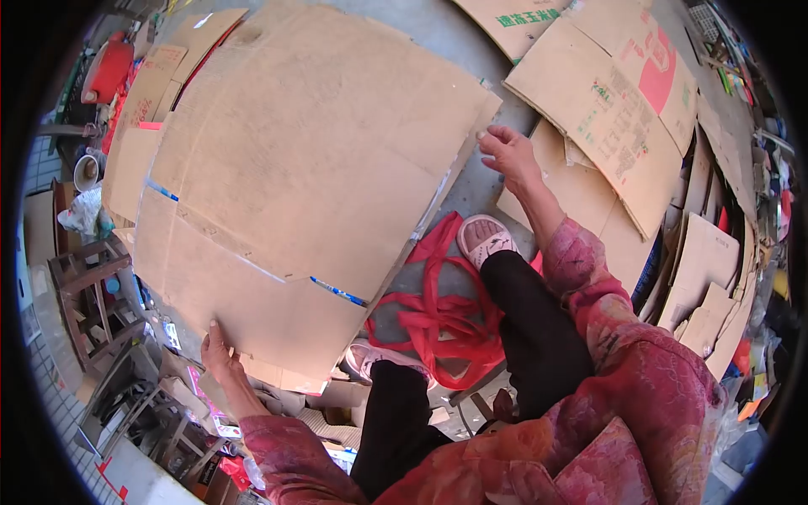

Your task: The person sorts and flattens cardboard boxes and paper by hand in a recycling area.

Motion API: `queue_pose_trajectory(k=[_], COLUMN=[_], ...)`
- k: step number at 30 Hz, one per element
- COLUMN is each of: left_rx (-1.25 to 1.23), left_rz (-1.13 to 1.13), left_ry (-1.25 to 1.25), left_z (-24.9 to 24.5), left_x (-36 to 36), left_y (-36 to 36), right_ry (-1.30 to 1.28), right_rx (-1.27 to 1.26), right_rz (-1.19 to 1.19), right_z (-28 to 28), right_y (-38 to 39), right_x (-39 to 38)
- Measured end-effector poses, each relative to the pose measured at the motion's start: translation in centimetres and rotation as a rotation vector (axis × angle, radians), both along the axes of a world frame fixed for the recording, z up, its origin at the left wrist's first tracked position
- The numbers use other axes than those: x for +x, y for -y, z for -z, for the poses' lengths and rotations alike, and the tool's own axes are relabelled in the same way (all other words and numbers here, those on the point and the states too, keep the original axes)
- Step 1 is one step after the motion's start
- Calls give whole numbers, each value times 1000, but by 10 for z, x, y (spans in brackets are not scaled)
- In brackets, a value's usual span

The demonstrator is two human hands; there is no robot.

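Note:
A large flattened cardboard sheet (311, 126) spreads out in front of me, with a separate-looking lower flap (252, 311) and strips of blue tape (337, 290) along the seam. My left hand (221, 360) grips the near left edge, thumb on top and the other fingers hidden beneath. At the right edge, my right hand (509, 156) is closed, its bent fingertips against the cardboard. Between my feet and the sheet lie red fabric straps (433, 316) in a loose tangle.
Several flattened boxes (602, 101) with printing are stacked on the floor at right. More cardboard pieces (707, 261) lean beyond them. A wooden stool-like frame (93, 286) and mixed clutter stand at left. My sandalled foot (484, 236) is close to the straps.

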State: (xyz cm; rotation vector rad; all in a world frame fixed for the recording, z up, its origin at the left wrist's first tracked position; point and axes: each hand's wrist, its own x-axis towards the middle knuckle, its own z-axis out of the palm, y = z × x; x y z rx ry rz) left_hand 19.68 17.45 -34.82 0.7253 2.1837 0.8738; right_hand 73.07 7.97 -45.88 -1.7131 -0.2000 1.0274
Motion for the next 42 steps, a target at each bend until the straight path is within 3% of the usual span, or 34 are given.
queue_pose_trajectory(k=[1, 3, 5, 8, 11, 12, 14, 16, 17, 22, 23, 24, 27, 30, 32, 36, 38, 42], left_rx=[-22, -49, -6, 54, 210, 265, 385, 462, 486, 596, 635, 672, 700, 583, 564, 372, 108, 281], left_rz=[-10, -20, 21, 126, 187, 203, 213, 229, 229, 217, 199, 183, 190, 200, 224, 166, 198, 216], left_ry=[52, 100, 506, 686, 584, 518, 540, 565, 565, 558, 533, 508, 506, 546, 654, 517, 242, 392], left_z=[1, 5, 5, -13, -25, -30, -48, -67, -81, -104, -103, -101, -104, -96, -85, -24, -2, 6], left_x=[-3, -12, -22, -25, -19, -15, -2, 18, 33, 55, 53, 51, 42, -7, -28, -72, -78, -64], left_y=[-3, -7, -10, -2, 8, 8, 14, 26, 33, 48, 50, 52, 51, 25, -2, -46, -57, -52], right_ry=[-1, -322, -344, -428, -491, -494, -399, -139, -139, -470, -669, -666, -885, -833, -804, -825, -698, -704], right_rx=[-1, 82, 59, 40, 37, 11, 16, -44, -22, 45, 150, 158, 344, 436, 508, 416, 383, 414], right_rz=[2, -16, -41, -26, -10, 54, -80, -82, -98, -71, -53, -58, 106, 25, -293, -242, -229, -180], right_z=[-1, -1, 0, 9, 26, 5, 0, -36, -30, -9, -10, -11, -41, -58, -46, -24, -22, -31], right_y=[-1, -5, -8, -8, -12, -17, -12, -14, -12, 2, 3, 2, -6, -22, -35, -79, -90, -85], right_x=[-3, -11, -15, -16, -8, -16, -11, -24, -26, -25, -26, -27, -40, -51, -56, -84, -89, -86])
